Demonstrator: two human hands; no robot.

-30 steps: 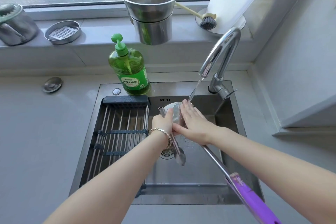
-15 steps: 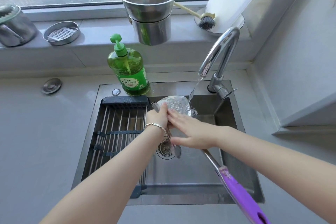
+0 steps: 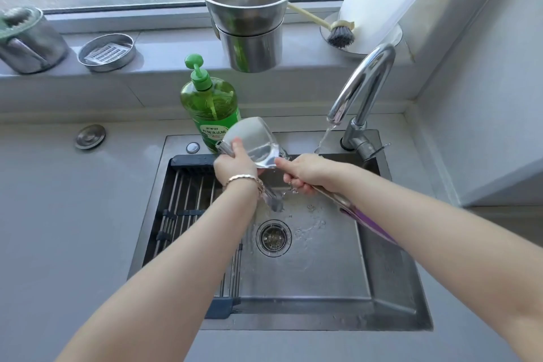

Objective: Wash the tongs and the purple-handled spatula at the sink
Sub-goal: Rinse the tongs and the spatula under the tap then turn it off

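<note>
Over the sink (image 3: pixel 390 288), the purple-handled spatula (image 3: pixel 255 141) is gripped at its shaft by the right hand (image 3: pixel 305 176), with the blade beyond the curled fingers. The tongs (image 3: pixel 273 201) are clasped in the left hand (image 3: pixel 235 164), their tips below its fingers.

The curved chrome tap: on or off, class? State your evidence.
On: a thin water stream falls from the spout of the curved chrome tap towards the right hand.
</note>
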